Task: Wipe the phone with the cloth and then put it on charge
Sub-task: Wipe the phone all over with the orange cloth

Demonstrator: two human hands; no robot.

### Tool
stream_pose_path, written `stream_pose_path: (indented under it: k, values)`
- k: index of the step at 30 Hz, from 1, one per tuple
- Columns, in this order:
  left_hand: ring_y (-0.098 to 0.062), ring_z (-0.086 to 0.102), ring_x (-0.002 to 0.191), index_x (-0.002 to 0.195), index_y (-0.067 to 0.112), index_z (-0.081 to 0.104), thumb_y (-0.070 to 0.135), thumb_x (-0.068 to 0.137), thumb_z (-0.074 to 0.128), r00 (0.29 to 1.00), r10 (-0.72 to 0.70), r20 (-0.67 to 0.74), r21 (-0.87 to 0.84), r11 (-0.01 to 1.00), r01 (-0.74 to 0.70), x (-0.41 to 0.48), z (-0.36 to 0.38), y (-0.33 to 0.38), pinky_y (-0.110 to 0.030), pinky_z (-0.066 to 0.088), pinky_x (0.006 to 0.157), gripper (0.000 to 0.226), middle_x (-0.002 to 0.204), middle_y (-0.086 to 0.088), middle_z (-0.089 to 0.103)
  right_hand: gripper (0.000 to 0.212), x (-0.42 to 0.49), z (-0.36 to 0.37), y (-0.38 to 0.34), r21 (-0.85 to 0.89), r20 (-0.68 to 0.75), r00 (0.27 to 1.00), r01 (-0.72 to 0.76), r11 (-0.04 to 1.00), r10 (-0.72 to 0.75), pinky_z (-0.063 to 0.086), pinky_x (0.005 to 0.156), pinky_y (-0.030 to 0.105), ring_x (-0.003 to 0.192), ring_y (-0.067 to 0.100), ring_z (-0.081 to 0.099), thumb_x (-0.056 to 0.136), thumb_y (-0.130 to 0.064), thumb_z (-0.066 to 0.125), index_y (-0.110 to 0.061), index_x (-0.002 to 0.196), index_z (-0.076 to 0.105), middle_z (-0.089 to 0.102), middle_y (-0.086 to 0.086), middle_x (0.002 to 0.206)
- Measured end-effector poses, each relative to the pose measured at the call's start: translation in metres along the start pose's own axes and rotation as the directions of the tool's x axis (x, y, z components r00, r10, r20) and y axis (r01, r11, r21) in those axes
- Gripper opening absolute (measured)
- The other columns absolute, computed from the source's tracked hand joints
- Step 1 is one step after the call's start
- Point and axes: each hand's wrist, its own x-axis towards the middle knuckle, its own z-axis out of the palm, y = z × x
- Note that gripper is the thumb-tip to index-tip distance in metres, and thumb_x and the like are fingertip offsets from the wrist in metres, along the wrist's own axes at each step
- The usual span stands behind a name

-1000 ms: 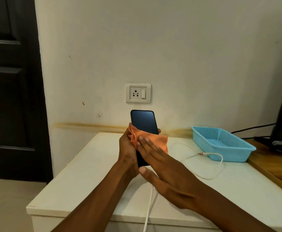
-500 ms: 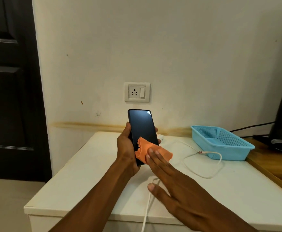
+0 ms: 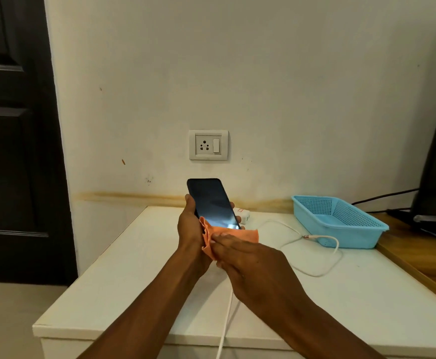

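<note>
My left hand [image 3: 191, 225] grips a black phone [image 3: 211, 202] by its edges, screen toward me, tilted back above the white table [image 3: 123, 275]. My right hand [image 3: 253, 263] presses a crumpled orange cloth [image 3: 233, 235] flat against the lower end of the screen. A white charging cable [image 3: 315, 273] loops over the table to the right, its plug tip lying by the basket. A white charger block [image 3: 244, 215] peeks out behind the phone. The wall socket [image 3: 208, 145] sits above, with nothing plugged in.
A light blue plastic basket [image 3: 341, 224] stands at the back right of the table. A wooden surface [image 3: 424, 257] with dark equipment and black cables adjoins on the right. A dark door [image 3: 14, 141] fills the left.
The cloth under my right hand slid down the screen from the middle to the lower end, uncovering more glass. The phone tilted back a little in my left hand.
</note>
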Motion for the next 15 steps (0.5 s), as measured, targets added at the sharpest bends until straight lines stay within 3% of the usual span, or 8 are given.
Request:
stream_pose_path:
  k: [4, 5, 6, 7, 8, 9, 11, 15]
  values:
    - [-0.042, 0.051, 0.124, 0.140, 0.013, 0.044, 0.062, 0.093, 0.035, 0.991, 0.051, -0.122, 0.098, 0.994, -0.040, -0.003, 0.005, 0.006, -0.055, 0.041, 0.106, 0.067, 0.142, -0.015, 0.050, 0.057, 0.001, -0.002, 0.001, -0.016, -0.106, 0.993, 0.050, 0.999, -0.051, -0.002, 0.113, 0.011, 0.145, 0.006, 0.018, 0.100, -0.024, 0.044, -0.017, 0.149, 0.016, 0.012, 0.002, 0.160]
    - [-0.039, 0.056, 0.117, 0.135, 0.012, 0.047, 0.059, 0.095, 0.036, 0.983, 0.086, -0.160, 0.131, 0.989, -0.065, -0.002, 0.003, 0.007, -0.051, 0.049, 0.099, 0.063, 0.135, -0.014, 0.056, 0.059, 0.000, -0.004, -0.002, -0.035, -0.184, 0.978, 0.093, 0.995, -0.098, 0.006, 0.113, 0.012, 0.141, 0.009, 0.031, 0.095, -0.021, 0.055, -0.012, 0.146, 0.028, 0.025, 0.008, 0.157]
    - [-0.035, 0.063, 0.104, 0.126, 0.011, 0.051, 0.055, 0.097, 0.036, 0.971, 0.129, -0.199, 0.168, 0.981, -0.096, -0.001, 0.001, 0.010, -0.044, 0.058, 0.084, 0.055, 0.121, -0.011, 0.063, 0.060, -0.002, -0.007, -0.007, -0.087, -0.271, 0.950, 0.134, 0.987, -0.153, 0.025, 0.109, 0.014, 0.128, 0.014, 0.051, 0.083, -0.016, 0.072, -0.006, 0.136, 0.047, 0.047, 0.015, 0.144]
    - [-0.029, 0.065, 0.088, 0.114, 0.012, 0.054, 0.051, 0.099, 0.036, 0.958, 0.166, -0.232, 0.212, 0.970, -0.117, 0.000, -0.001, 0.012, -0.035, 0.061, 0.068, 0.045, 0.104, -0.007, 0.066, 0.058, -0.004, -0.008, -0.008, -0.125, -0.350, 0.918, 0.153, 0.980, -0.187, 0.045, 0.095, 0.020, 0.105, 0.018, 0.068, 0.066, -0.013, 0.086, -0.002, 0.118, 0.064, 0.067, 0.017, 0.120]
    - [-0.024, 0.064, 0.077, 0.103, 0.015, 0.055, 0.048, 0.100, 0.035, 0.951, 0.187, -0.247, 0.263, 0.957, -0.120, 0.000, -0.004, 0.015, -0.030, 0.058, 0.060, 0.038, 0.093, -0.004, 0.065, 0.051, -0.005, -0.007, -0.006, -0.156, -0.441, 0.872, 0.157, 0.975, -0.211, 0.055, 0.078, 0.027, 0.085, 0.021, 0.074, 0.056, -0.011, 0.091, -0.004, 0.103, 0.073, 0.075, 0.014, 0.099]
    - [-0.024, 0.063, 0.072, 0.093, 0.016, 0.056, 0.046, 0.101, 0.035, 0.948, 0.195, -0.251, 0.311, 0.944, -0.111, -0.001, -0.008, 0.018, -0.031, 0.056, 0.061, 0.037, 0.088, -0.004, 0.065, 0.043, -0.008, -0.009, -0.006, -0.142, -0.472, 0.853, 0.176, 0.974, -0.223, 0.058, 0.071, 0.031, 0.077, 0.022, 0.074, 0.058, -0.010, 0.089, -0.006, 0.099, 0.075, 0.077, 0.011, 0.091]
    - [-0.027, 0.067, 0.069, 0.083, 0.017, 0.059, 0.044, 0.101, 0.037, 0.948, 0.198, -0.249, 0.408, 0.909, -0.083, -0.002, -0.018, 0.026, -0.033, 0.055, 0.062, 0.039, 0.082, -0.007, 0.069, 0.031, -0.012, -0.017, -0.003, -0.039, -0.507, 0.847, 0.160, 0.986, -0.157, 0.057, 0.079, 0.032, 0.080, 0.022, 0.071, 0.076, -0.009, 0.077, -0.009, 0.107, 0.073, 0.076, 0.009, 0.094]
    - [-0.034, 0.068, 0.071, 0.087, 0.017, 0.058, 0.037, 0.099, 0.039, 0.950, 0.191, -0.247, 0.552, 0.834, -0.024, -0.006, -0.038, 0.045, -0.036, 0.057, 0.060, 0.030, 0.088, -0.015, 0.069, 0.021, -0.017, -0.027, 0.011, 0.250, -0.628, 0.770, 0.063, 0.966, 0.112, 0.057, 0.072, 0.027, 0.070, 0.010, 0.068, 0.091, -0.014, 0.063, -0.022, 0.107, 0.073, 0.073, -0.008, 0.083]
